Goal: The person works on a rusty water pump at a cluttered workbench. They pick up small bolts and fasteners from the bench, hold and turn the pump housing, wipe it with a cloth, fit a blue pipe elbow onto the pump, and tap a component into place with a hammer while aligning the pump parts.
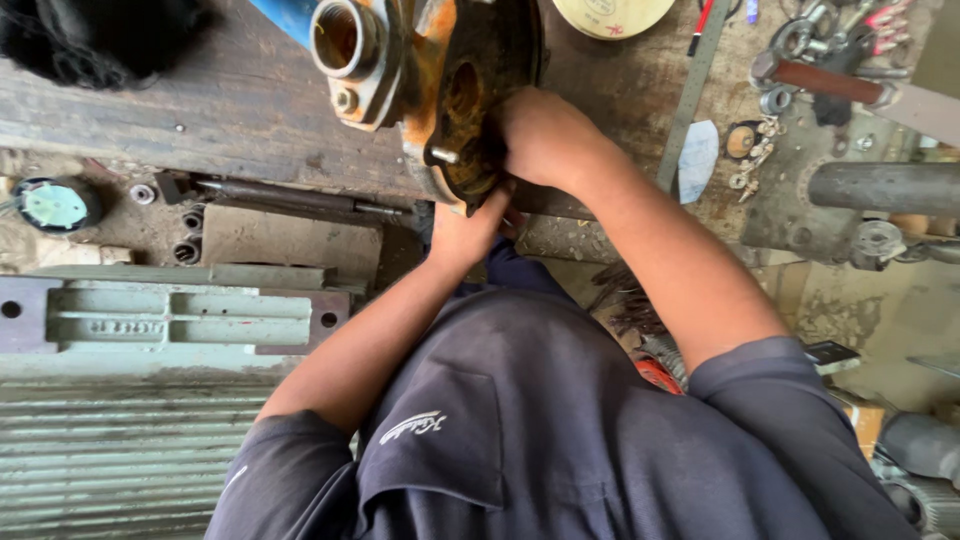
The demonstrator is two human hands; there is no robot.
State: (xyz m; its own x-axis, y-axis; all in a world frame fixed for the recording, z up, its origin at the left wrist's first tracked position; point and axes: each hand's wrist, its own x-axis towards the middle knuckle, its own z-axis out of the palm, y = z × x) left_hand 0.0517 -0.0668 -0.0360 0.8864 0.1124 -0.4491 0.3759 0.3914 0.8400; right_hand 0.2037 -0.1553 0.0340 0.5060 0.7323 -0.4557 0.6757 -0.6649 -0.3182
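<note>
Dark-blue shirt (520, 440) fills the foreground, a small pale emblem stitched on its chest, both bare forearms reaching up from it to the bench. Right hand (540, 135) is clamped over the rim of the rusty orange pump housing (455, 95), fingers curled and pressed together on its dark inner face. Left hand (470, 228) comes in from beneath, fingertips tucked under the housing's lower edge beside a protruding stud (445, 155); how those fingers sit, I cannot tell, they are hidden. Housing lies on the wooden bench (200, 110), its long axis running up-left away from the fingers, open flanged port (345, 40) pointing that way. Beyond the right knuckles, a round cream-coloured label disc (612, 15) sits at the top edge. Left of the left hand lie a dark steel rod (290, 195) and a grey-green cast plate (170, 315).
</note>
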